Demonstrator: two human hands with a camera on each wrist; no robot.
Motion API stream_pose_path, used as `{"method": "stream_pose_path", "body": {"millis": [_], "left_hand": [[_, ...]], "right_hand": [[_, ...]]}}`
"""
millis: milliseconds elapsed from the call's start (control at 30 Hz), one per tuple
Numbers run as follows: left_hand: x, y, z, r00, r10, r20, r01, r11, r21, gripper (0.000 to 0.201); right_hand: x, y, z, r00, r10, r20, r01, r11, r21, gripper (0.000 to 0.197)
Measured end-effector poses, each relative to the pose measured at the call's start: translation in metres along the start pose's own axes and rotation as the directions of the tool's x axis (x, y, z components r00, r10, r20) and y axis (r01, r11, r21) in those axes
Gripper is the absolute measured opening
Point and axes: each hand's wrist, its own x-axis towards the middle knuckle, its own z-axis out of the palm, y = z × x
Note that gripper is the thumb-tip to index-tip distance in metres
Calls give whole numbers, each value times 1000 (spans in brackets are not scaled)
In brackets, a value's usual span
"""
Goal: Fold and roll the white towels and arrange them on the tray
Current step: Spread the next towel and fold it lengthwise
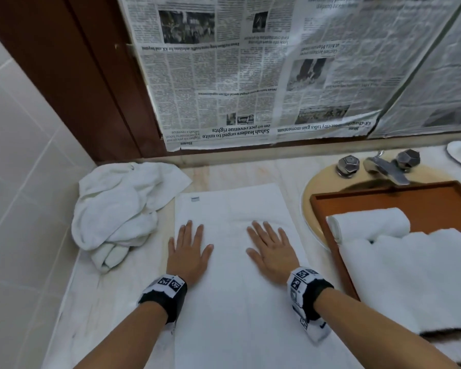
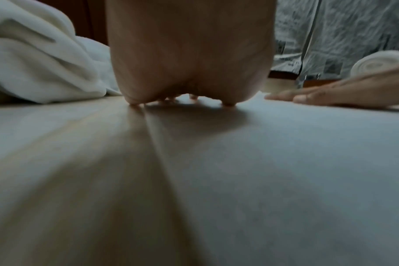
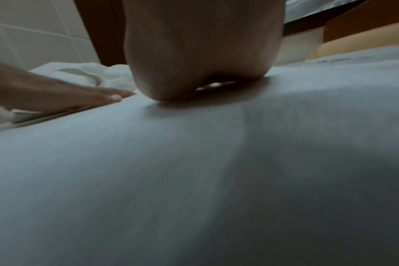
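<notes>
A white towel (image 1: 232, 275) lies flat and folded lengthwise on the counter, running from the front edge toward the wall. My left hand (image 1: 190, 247) presses flat on its left edge with straight, spread fingers. My right hand (image 1: 270, 249) lies flat on its right half the same way. The left wrist view has the left palm (image 2: 189, 54) on the towel (image 2: 285, 162), and the right wrist view has the right palm (image 3: 201, 50) on the towel (image 3: 194, 171). A brown tray (image 1: 383, 198) on the right holds rolled white towels (image 1: 370, 222).
A crumpled heap of white towels (image 1: 120, 209) sits at the back left by the tiled wall. The tray rests over a beige sink (image 1: 312, 190) with a metal tap (image 1: 383, 166). Newspaper (image 1: 250, 75) covers the mirror behind the counter.
</notes>
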Motion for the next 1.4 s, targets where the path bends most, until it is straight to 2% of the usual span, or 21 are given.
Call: {"method": "stream_pose_path", "body": {"millis": [100, 167, 233, 300, 367, 433, 500, 667, 767, 867, 967, 1033, 1067, 1133, 1200, 1300, 1400], "left_hand": [[26, -5, -3, 1000, -16, -18, 16, 999, 31, 87], [43, -5, -8, 999, -50, -18, 51, 998, 33, 86], [55, 1, -12, 996, -89, -30, 91, 994, 61, 88], [67, 13, -16, 991, -94, -94, 97, 995, 36, 88], [79, 27, -19, 986, -28, -162, 26, 999, -19, 82], [92, 39, -17, 985, 55, -166, -60, 998, -26, 76], [106, 45, -12, 989, 83, -126, -82, 997, 11, 75], [135, 28, -18, 996, 47, -69, -43, 997, 64, 73], [149, 5, -29, 998, -37, -53, 40, 997, 67, 61], [156, -3, -41, 998, -53, -28, 54, 997, 57, 61], [134, 8, -48, 997, -74, -35, 69, 990, -127, 61], [98, 17, -42, 996, -73, -48, 59, 967, -248, 64], [74, 22, -34, 998, -44, -54, 29, 967, -253, 67], [29, 29, -10, 998, 35, -45, -42, 982, -182, 73], [-1, 33, 16, 995, 102, -1, -102, 993, -67, 71], [-9, 33, 33, 992, 122, -18, -121, 992, 20, 64], [1, 28, 32, 992, 112, -57, -109, 992, 62, 65]], "right_hand": [[29, 24, -12, 996, 90, 2, -90, 996, 9, 68], [48, 32, -19, 984, 180, 1, -180, 983, 22, 79], [63, 31, -22, 980, 197, -26, -196, 979, 58, 87], [77, 24, -26, 994, 95, -54, -90, 993, 81, 80], [91, 13, -29, 997, -38, -66, 43, 996, 80, 70], [105, 1, -27, 987, -145, -69, 148, 988, 38, 64], [120, -5, -24, 982, -183, -49, 184, 983, 17, 62], [148, 18, -34, 997, -79, 4, 79, 997, -18, 63], [158, 51, -47, 1000, 30, -9, -30, 1000, 3, 62], [163, 76, -61, 986, 166, -8, -166, 986, 24, 63], [142, 68, -64, 977, 215, 11, -215, 973, 87, 65], [105, 45, -51, 991, 123, -45, -116, 984, 136, 72], [79, 31, -39, 994, 59, -94, -47, 991, 125, 74], [29, 1, -9, 987, -56, -153, 72, 992, 104, 67], [-4, -21, 14, 986, -127, -111, 138, 986, 97, 64], [-11, -30, 21, 990, -121, -66, 125, 991, 56, 63], [3, -16, 13, 995, -104, -9, 104, 995, -7, 64]]}}
